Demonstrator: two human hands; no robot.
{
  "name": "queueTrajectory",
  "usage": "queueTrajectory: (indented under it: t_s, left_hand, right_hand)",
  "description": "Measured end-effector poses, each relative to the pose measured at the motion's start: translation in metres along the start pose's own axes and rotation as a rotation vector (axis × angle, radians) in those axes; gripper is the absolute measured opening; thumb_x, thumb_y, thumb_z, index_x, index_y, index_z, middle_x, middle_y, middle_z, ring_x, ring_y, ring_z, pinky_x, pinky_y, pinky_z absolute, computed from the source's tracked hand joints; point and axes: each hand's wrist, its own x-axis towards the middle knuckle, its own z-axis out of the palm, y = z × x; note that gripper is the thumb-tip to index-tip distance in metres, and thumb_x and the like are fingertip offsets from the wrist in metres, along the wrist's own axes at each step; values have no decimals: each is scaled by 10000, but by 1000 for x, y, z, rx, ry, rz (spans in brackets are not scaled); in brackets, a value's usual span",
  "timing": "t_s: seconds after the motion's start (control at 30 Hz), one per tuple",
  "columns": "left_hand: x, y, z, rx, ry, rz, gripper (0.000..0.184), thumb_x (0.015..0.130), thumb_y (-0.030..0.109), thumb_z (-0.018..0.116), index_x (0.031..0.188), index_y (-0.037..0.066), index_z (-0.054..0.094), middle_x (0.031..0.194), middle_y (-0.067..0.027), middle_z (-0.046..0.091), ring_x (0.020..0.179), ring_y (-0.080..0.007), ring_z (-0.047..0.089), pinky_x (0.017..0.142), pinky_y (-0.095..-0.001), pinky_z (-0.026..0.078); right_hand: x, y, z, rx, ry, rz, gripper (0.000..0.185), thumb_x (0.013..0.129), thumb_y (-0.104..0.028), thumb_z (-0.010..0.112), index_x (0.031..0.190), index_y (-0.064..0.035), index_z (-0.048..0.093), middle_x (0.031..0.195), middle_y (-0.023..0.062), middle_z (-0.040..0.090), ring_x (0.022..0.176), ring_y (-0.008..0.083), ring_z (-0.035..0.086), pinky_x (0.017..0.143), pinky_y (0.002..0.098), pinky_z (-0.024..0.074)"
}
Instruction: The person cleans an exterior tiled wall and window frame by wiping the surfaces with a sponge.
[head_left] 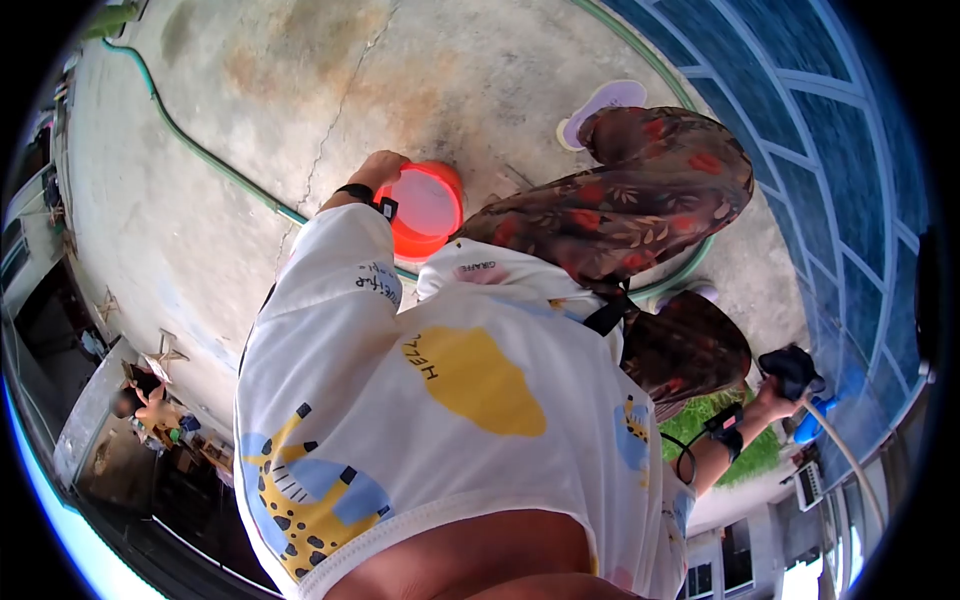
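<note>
My left hand (380,168) is closed on the rim of a red plastic basin (408,245), low over the concrete ground. Pale, cloudy liquid seems to fill the basin, though I cannot tell for sure. Out at the lower right, my right hand (774,402) has its fingers wrapped around a dark, bunched, cloth-like thing (790,370). A thin tan pole or hose (848,455) runs past that hand, and a bright blue object (815,420) is just beyond it. Whether the hand touches either one is unclear.
A green hose (190,143) snakes over the concrete (270,70) and behind my legs. Blue tiles (830,130) line the right side, with a grass patch (745,450) below. Another person (155,412) is far left, near a wooden stool (165,352).
</note>
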Motion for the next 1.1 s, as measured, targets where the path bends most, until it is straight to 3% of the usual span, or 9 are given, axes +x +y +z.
queueTrajectory:
  t_s: [0.07,0.2,0.33,0.47,0.5,0.63,0.77,1.0,1.1]
  left_hand:
    - [-11,-8,3,-50,-25,-41,285,766,145,533,1026,175,646,1004,-107,646,1006,-299,580,842,-390,461]
    - [-32,-48,49,-171,68,-96,275,759,195,545,1012,161,648,988,-120,647,986,-303,588,839,-395,461]
    - [-71,-69,95,-407,137,-292,340,698,254,599,1015,137,639,947,-149,651,919,-333,605,795,-405,481]
    - [-101,-100,164,-753,148,-451,443,595,181,659,1030,99,637,915,-183,654,891,-324,624,779,-380,488]
    - [-107,-99,172,-794,200,-497,456,572,133,670,1024,78,640,875,-179,662,856,-285,640,764,-361,489]
    - [-132,-91,181,-1165,194,-697,419,603,22,632,1022,40,644,836,-107,671,782,-186,625,716,-325,483]
    - [-147,-107,200,-1347,261,-674,440,606,-43,601,1038,29,642,854,-91,667,764,-174,606,700,-311,475]
    - [-150,-157,251,-1438,305,-676,406,605,-54,584,1000,20,647,826,-84,668,718,-172,606,665,-325,481]
    - [-148,-160,263,-1264,395,-712,377,600,-45,563,963,10,650,795,-100,664,701,-195,611,644,-344,478]
  right_hand:
    - [1,-8,5,67,217,-12,310,789,-234,532,957,12,617,950,116,634,875,245,606,823,356,475]
    - [4,-13,8,13,302,-51,354,752,-249,536,955,35,598,957,139,610,923,286,583,883,415,443]
    - [-4,-18,30,-54,199,-1,350,762,-253,534,965,24,602,963,129,611,921,281,583,859,405,455]
    - [14,-31,12,18,121,1,343,780,-261,536,969,15,609,938,117,627,891,278,597,821,391,478]
    - [10,-35,19,-28,167,-9,343,782,-263,537,973,12,611,937,119,630,887,279,600,822,391,480]
    - [2,-53,28,-72,157,-49,358,796,-262,514,1008,11,607,985,140,630,926,306,602,844,419,486]
    - [6,-74,10,-74,142,-58,386,830,-238,437,1059,39,579,1064,175,606,1000,334,582,918,474,455]
    - [-17,-108,-26,-67,272,-126,366,819,-226,453,1022,40,601,1034,164,621,979,326,595,908,462,462]
    - [-29,-118,-47,-58,331,-161,408,808,-267,461,1054,28,599,1044,173,615,1023,343,567,922,496,436]
